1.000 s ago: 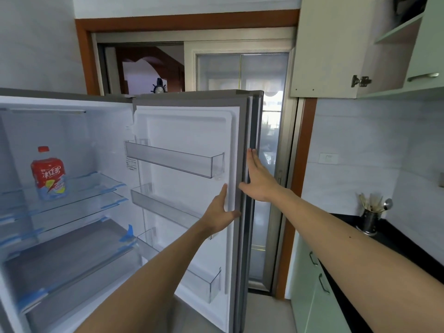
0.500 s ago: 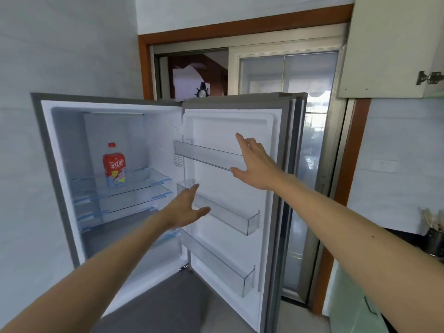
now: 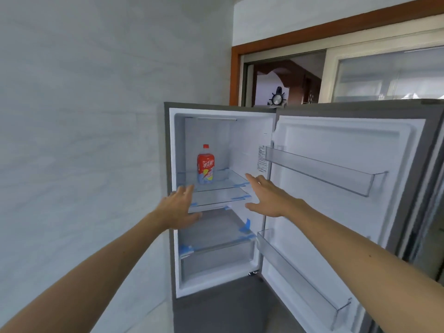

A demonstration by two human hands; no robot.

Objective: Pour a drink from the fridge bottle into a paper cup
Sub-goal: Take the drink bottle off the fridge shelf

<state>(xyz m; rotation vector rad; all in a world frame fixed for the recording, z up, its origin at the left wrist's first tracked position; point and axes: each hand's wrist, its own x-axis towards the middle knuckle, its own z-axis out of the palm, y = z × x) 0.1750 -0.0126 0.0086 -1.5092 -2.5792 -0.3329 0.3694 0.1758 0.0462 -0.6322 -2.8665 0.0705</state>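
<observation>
So the bottle is a stubby plastic one with a red cap. Its wrap label is red up top and fades to pale blue with a yellow splash, and there's white lettering I can't read. It stands upright on the top glass shelf inside the open fridge, toward the back. The shelves are clear glass with blue tape at the corners. The door has a smooth white lining and see-through plastic bins. The left hand and right hand reach out in front of the shelves, fingers straight and spread, holding nothing, both short of the bottle.
</observation>
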